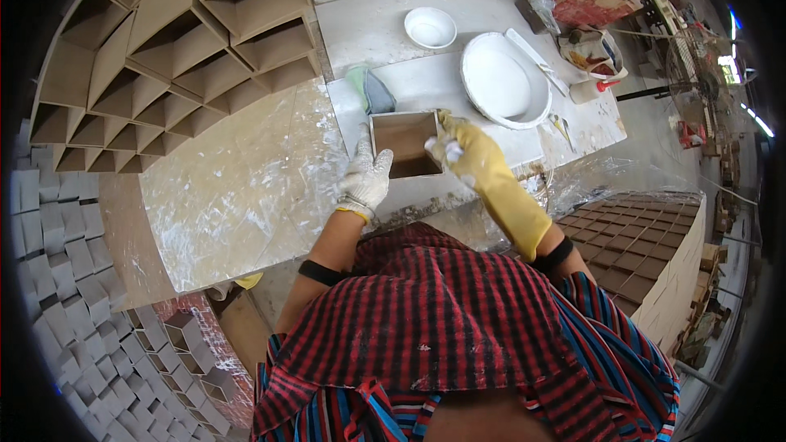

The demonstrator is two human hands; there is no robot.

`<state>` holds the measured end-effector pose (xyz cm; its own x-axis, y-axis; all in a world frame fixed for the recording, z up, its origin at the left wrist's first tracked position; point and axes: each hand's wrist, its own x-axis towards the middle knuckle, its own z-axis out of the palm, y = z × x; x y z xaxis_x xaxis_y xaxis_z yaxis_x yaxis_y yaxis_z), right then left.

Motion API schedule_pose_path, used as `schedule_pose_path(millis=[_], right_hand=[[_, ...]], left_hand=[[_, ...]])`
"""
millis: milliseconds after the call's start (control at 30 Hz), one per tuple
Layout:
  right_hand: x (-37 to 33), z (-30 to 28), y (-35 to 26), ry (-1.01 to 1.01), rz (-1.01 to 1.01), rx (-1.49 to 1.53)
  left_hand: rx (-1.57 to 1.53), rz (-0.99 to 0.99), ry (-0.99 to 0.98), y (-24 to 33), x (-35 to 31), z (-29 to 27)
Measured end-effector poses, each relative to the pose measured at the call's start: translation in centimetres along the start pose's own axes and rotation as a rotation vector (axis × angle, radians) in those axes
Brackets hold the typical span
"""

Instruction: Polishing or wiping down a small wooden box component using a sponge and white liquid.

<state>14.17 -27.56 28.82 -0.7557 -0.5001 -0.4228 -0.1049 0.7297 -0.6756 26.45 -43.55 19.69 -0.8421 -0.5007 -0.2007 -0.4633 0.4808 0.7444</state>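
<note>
- Showing an open box (408,141), hollow side up, on the desk (237,188), close to the near edge and straight ahead of the checked apron (426,303); probably placed there for a short reach and a direct look inside.
- Pinching the left wall by its near corner, in the grip of the white-gloved left hand (366,180), with thumb at the rim and fingers stretched along the outside; likely so held to stop the box from sliding or turning.
- Facing that hold from the other side with the yellow-gloved right hand (468,151), at the right wall, with fingertips toward the far corner; seemingly a counter to any push from the left.
- Unable to tell, for this second grip with bent, white-smeared fingers, between a pinch on the wall and a hold on something small.
- Running the left forearm (334,237) forward and inward with a nearly straight wrist; slanting the right forearm (522,217), under a long yellow cuff, inward from the lower right, apparently with palm turned down.
- Having a white-coated basin (536,101) beyond the right hand, with a flat white stick (538,63) along its right side, presumably for easy reach.
- Leaving a green and grey cloth (375,92) just beside the far left corner, perhaps for handiness.
</note>
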Motion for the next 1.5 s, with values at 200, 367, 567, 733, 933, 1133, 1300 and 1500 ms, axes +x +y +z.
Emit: schedule_pose_path(millis=[200,367,567,733,933,1133,1300,1500], right_hand=[[-4.7,0.6,-1.3,0.02,0.016,-0.216],[-2.6,0.9,-3.9,-0.237,0.053,-0.394],[-2.4,-1.8,-2.5,-0.215,-0.059,-0.5],[2.2,-2.1,-3.0,0.157,-0.142,-0.21],[9.2,-4.9,-2.9,0.128,-0.163,-0.203],[20.4,-7.3,-3.1,0.222,-0.106,-0.334],[26.9,-7.6,-1.5,0.107,-0.189,-0.501],[25.5,-7.8,-2.3,0.276,-0.268,-0.237]], left_hand=[[-0.117,-0.012,-0.037,0.3,0.0,-0.3],[-0.007,0.015,-0.017,1.2,0.2,-0.4],[-0.062,0.029,0.003,0.9,-0.2,-0.6],[-0.052,-0.058,-0.092,1.0,0.0,-0.9],[0.013,0.255,0.125,-0.8,0.0,0.4],[-0.064,0.005,-0.069,2.4,-0.5,-1.7],[-0.194,-0.105,-0.092,2.6,-0.6,-1.6],[-0.198,-0.068,-0.004,3.1,-1.2,-2.0]])
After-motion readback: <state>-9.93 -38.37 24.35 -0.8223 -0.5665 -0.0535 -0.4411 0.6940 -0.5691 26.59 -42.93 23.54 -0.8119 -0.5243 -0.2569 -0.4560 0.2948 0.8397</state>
